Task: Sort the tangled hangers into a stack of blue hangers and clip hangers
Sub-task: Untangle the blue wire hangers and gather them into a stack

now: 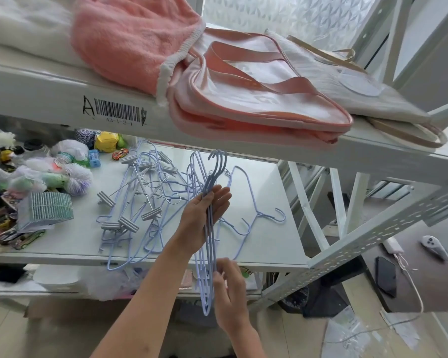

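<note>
The person stands at a white shelf [256,251] holding a bundle of blue hangers [210,244] upright in front of its edge, hooks pointing up near the shelf above. The left hand [204,215] holds the bundle just below the hooks, palm turned up, with the fingers nearly straight behind the wires and the thumb across the front. The right hand [229,288] is lower down, its fingertips pinching the long lower wires of the same bundle. On the shelf to the left lies the tangled heap of clip hangers [137,200], grey clips and metal hooks crossed over more blue wire. Two more blue hangers [254,202] lie flat to the right of the held bundle, apart from the heap. The far left of the shelf is crowded with toys and small packets [36,182]. A pink towel [130,40] and a pink bag [256,99] rest on the upper shelf.
</note>
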